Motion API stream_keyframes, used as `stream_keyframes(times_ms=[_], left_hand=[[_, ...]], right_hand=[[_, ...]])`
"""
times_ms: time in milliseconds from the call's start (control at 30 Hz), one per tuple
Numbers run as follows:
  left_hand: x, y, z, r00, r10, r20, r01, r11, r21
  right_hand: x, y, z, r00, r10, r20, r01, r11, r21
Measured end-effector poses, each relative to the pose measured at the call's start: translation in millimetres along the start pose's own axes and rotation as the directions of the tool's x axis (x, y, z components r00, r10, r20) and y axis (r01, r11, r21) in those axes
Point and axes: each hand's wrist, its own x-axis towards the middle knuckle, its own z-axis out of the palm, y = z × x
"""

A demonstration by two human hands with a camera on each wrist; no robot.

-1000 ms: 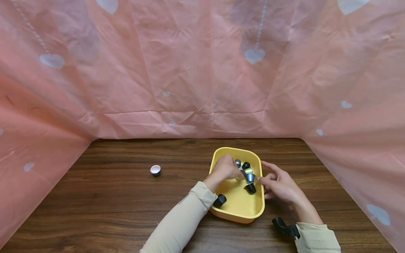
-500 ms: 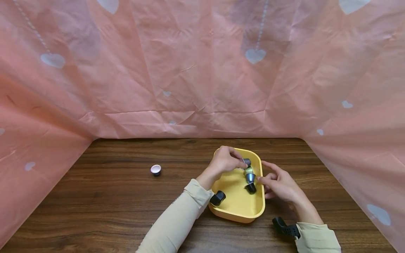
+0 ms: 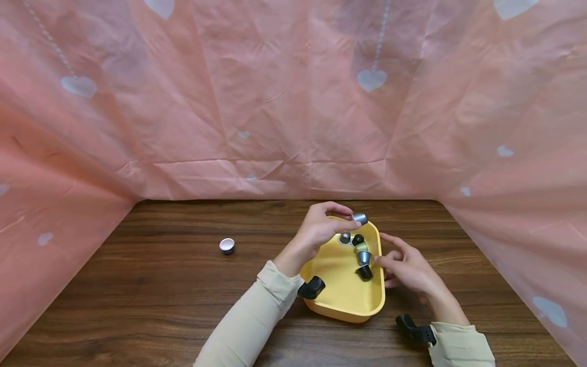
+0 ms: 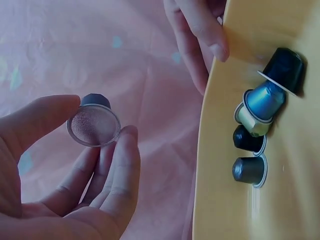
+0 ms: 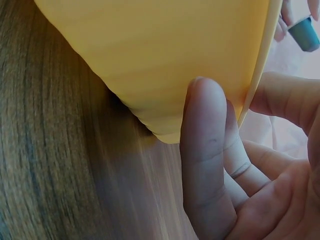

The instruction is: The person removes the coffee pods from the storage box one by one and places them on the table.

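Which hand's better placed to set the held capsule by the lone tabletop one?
Left, probably: the left hand pinches the held capsule and is nearer the lone capsule; the right hand grips the yellow bin.

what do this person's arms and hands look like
The left hand and right hand are gloveless. The left sleeve and right sleeve are cream, with folded cuffs. The left wrist device and right wrist device are black, the latter's strap dotted with holes.

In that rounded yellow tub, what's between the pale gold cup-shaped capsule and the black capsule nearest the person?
A shiny blue cup-shaped capsule lies between the pale gold capsule and that black capsule, clearest in the left wrist view.
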Motion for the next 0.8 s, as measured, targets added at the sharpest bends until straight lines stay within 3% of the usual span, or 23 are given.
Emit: stream_keyframes(times_ms=[367,600,800], left_hand=[[-11.2,7.6,-31.6,0.990,0.131,-0.041,-0.132,0.991,-0.014],[-22.4,7.2,-56.8,0.978,0.156,-0.138,-0.141,0.984,0.109],[-31.6,-2.1,-76.2,0.972,0.144,-0.187,-0.126,0.986,0.106]], right_hand=[[-0.2,-1.7,-1.0,1.000,-0.007,-0.017,0.007,1.000,-0.017],[1.7,-0.6,-2.3,1.000,-0.015,-0.007,0.015,1.000,-0.025],[2.3,-2.2,-2.8,1.000,-0.014,-0.003,0.014,1.000,-0.026]])
